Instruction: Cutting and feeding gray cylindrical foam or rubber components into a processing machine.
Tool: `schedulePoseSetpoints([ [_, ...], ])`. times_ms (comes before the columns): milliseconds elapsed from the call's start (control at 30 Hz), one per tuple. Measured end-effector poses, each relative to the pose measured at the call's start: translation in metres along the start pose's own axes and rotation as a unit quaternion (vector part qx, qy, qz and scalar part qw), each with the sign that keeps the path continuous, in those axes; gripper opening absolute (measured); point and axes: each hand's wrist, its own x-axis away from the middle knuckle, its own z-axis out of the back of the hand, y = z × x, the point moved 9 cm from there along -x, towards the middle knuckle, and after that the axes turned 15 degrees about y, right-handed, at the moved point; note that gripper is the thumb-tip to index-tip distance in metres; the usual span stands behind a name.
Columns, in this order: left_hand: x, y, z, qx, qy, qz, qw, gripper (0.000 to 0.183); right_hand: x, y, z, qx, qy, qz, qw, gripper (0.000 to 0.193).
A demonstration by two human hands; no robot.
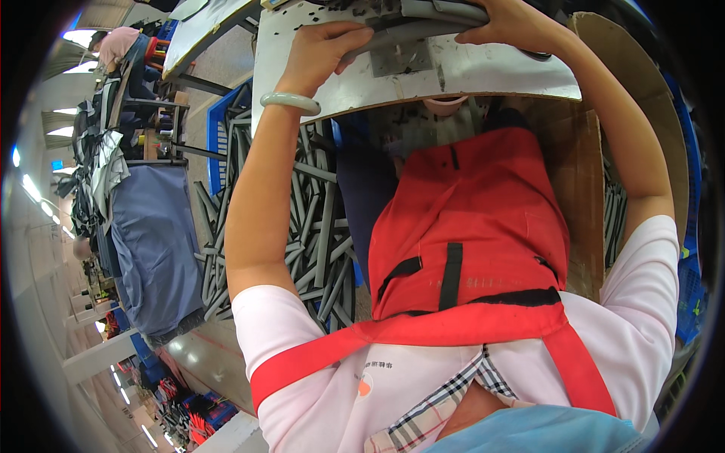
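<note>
Both hands are at the far edge of view over the pale desk (521,73): the left hand (321,54) curls its fingers around one end of a grey tube (423,32), while the right hand (515,24) grips its other end between thumb and fingers. This piece seems unfinished, being held above the desktop. Many similar grey pieces (326,230) lie heaped beside the blue crate (215,140) at left; whether those are done or waiting, I cannot tell.
</note>
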Motion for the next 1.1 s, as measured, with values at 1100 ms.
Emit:
schedulePoseSetpoints([
  [1100,0.041,0.034,-0.082,-0.005,-0.080,-0.077,0.994,0.033,0.088,-0.173,-0.131,0.137,0.089,0.354,0.921,0.011],
])
